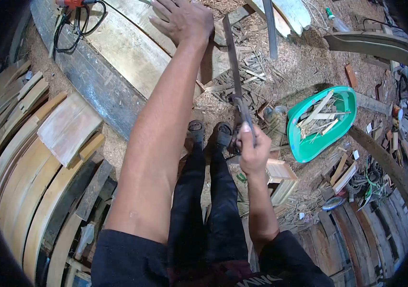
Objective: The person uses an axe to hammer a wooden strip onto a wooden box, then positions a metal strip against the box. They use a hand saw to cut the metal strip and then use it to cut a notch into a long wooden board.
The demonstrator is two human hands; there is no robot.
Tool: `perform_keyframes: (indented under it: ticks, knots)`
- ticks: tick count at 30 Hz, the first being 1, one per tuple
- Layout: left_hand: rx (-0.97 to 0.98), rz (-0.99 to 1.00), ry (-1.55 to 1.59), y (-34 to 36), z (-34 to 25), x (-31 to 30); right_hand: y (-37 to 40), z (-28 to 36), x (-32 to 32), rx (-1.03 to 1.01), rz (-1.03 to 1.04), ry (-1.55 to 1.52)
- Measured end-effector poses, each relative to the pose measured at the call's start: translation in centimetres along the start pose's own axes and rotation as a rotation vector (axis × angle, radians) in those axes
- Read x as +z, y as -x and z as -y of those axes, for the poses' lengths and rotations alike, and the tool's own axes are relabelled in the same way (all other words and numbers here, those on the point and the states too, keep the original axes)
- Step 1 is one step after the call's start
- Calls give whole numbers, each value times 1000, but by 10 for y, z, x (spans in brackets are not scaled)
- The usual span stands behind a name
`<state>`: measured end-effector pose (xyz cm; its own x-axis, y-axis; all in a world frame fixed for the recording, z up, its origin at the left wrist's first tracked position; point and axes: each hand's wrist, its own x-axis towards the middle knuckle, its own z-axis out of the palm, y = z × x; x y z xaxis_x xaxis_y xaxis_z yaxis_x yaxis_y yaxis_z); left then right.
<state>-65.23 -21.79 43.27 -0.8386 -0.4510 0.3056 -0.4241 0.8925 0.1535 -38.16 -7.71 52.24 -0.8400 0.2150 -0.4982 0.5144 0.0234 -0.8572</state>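
My left hand lies flat with fingers spread on pale wooden boards at the upper middle. These boards rest on a dark, worn plank. In my right hand is the handle of what looks like a handsaw, the thumb stretched along its top. Its long dark blade, seen nearly edge-on, points away from me, just right of the boards' end. Below the blade, wood scraps and sawdust cover the floor.
A green tub of wood offcuts stands at right. Stacked curved planks fill the left side, with a flat board on top. An orange power tool with a black cord lies upper left. A small wooden box sits near my right forearm.
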Motion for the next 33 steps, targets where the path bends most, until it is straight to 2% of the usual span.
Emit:
perform_keyframes:
  ticks: [5,8,9,12,16,17,20,24,25,29,32,33]
  knots:
    - [-12,49,73,-4,-4,-12,-24,11,-1,-80,44,81]
    - [-13,62,69,-4,-1,-12,-37,12,9,-43,52,21]
    - [-12,65,65,-5,-2,-11,-23,3,7,-90,48,-5]
    - [-12,57,49,-2,-4,-13,-6,-5,4,-17,-16,-114]
    - [-21,132,98,0,1,-18,-59,20,11,-8,66,-58]
    - [-17,130,107,-2,-1,-18,-50,17,6,-66,99,-17]
    - [-11,71,125,-10,0,-12,-12,-5,0,-29,25,-129]
    - [-40,140,118,-5,-2,-16,-66,25,11,-34,95,-81]
    - [-48,172,111,-6,-4,-18,-62,23,13,-14,81,-87]
    - [-13,75,76,-11,-1,-14,-8,-4,-2,-1,5,-63]
    - [-15,83,68,-3,-3,-11,-50,18,3,-95,44,18]
    - [-27,106,64,-4,-2,-12,-64,26,9,-39,65,-1]
